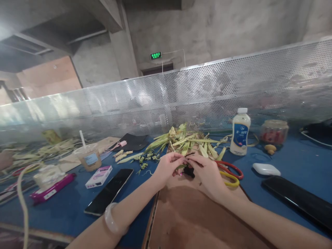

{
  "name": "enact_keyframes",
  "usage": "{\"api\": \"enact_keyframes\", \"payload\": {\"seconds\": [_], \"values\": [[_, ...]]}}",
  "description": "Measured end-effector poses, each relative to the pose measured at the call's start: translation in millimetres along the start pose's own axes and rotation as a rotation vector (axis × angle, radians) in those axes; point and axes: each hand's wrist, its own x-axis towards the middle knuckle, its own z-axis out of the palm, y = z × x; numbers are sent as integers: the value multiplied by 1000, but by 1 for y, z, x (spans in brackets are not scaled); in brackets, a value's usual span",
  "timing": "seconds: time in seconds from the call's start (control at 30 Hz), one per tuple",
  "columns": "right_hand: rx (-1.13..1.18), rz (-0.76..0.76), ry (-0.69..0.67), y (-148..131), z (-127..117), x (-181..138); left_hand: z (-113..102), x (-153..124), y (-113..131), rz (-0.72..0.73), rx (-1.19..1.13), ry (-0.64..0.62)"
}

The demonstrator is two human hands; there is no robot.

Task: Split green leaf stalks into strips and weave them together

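My left hand [168, 166] and my right hand [206, 173] meet over the far end of a brown board [186, 214]. Both pinch a thin dark strand [188, 154] between their fingertips. A small black thing [188, 171] with a green leaf strip lies under them on the board. Just behind the hands is a heap of pale green-yellow leaf strips [185, 140]. Red-handled [230, 167] and yellow-handled scissors [232, 179] lie right beside my right hand. A pale bangle [112, 218] sits on my left wrist.
On the blue table: a black phone [110, 191], a pink-white box [99, 176], a drink cup with straw [87, 156], a white bottle [240, 132], a jar [274, 131], a white case [266, 169], a dark slab [298, 199]. A perforated metal screen [207, 93] stands behind.
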Motion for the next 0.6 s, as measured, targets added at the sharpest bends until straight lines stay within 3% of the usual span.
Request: {"api": "enact_keyframes", "payload": {"seconds": [0.2,0.6], "values": [[76,78,13,5,4,-1,0,-1,-2,-15,8,-25],[15,16,-82,4,-1,1,3,-2,2,-17,-19,-11]]}}
